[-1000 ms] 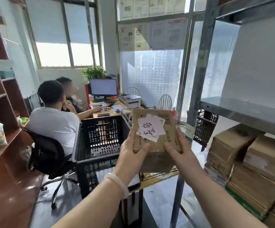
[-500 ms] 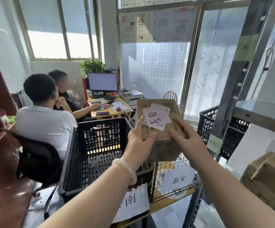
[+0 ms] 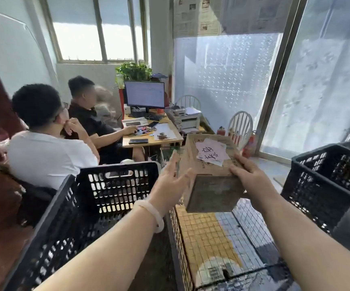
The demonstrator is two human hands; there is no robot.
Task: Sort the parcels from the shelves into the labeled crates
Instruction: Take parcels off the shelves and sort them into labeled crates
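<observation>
While right grip (image 3: 251, 177) holds parcel (image 3: 214, 192) | brown cardboard, pink note (image 3: 212, 153) atop | left grip (image 3: 170, 181) wide

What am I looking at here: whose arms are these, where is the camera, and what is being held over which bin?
There is no machine here. These are a person's two bare arms, seen from one wide-angle camera worn on their head, looking forward and down. The right hand grips the right edge of a cardboard parcel with a pink handwritten note on top. The left hand is open, fingers straight, at the parcel's left side; I cannot tell whether it touches. The parcel hangs above a wire basket, which sits between the left black crate and the right black crate.
</observation>
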